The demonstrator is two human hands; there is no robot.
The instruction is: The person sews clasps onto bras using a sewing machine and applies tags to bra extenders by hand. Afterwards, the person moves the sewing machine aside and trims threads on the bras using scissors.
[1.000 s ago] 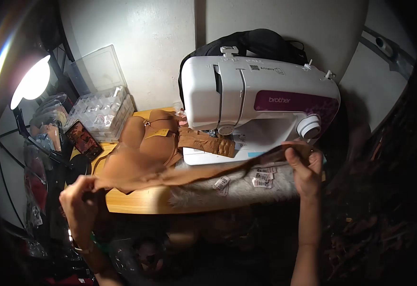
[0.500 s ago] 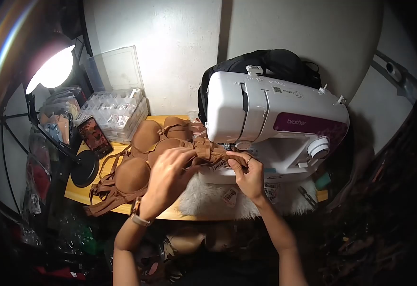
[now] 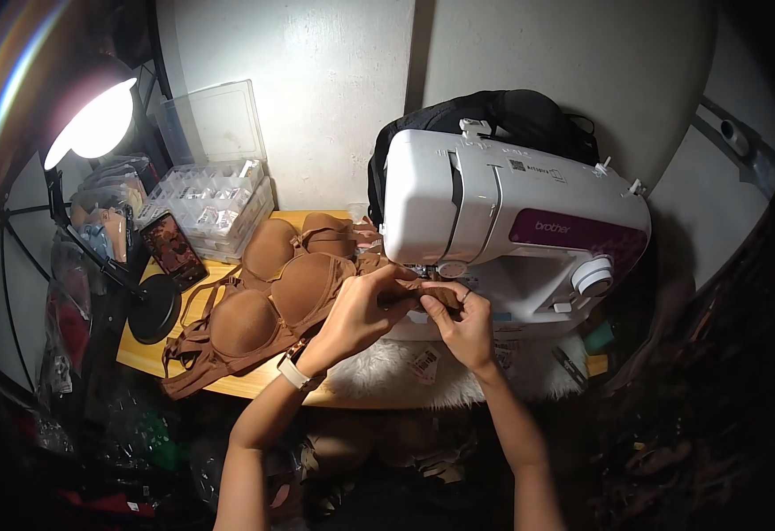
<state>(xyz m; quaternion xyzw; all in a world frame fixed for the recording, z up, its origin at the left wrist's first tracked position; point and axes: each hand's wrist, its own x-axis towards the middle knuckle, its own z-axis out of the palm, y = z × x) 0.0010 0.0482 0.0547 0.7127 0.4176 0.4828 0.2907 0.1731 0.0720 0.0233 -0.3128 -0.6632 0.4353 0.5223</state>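
A brown bra (image 3: 244,324) lies cups up on the table, its band stretching right toward the sewing machine (image 3: 431,203). My left hand (image 3: 362,311) is curled over that band, fingertips closed on the fabric in front of the presser area. Close beside it, my right hand (image 3: 463,326) pinches the band's end between thumb and fingers. The needle is mostly hidden behind the hands and cloth. A second brown bra (image 3: 269,250) rests behind the first one.
A lit lamp (image 3: 95,119), a phone (image 3: 173,251) and a clear compartment box (image 3: 219,203) stand at the left. White fur (image 3: 378,370) with printed tags (image 3: 424,364) lies before the machine. A black bag (image 3: 511,111) sits behind it.
My left hand has moved right, closer to my right hand, and now grips the band. More of the front bra's cups shows. My right hand has barely moved.
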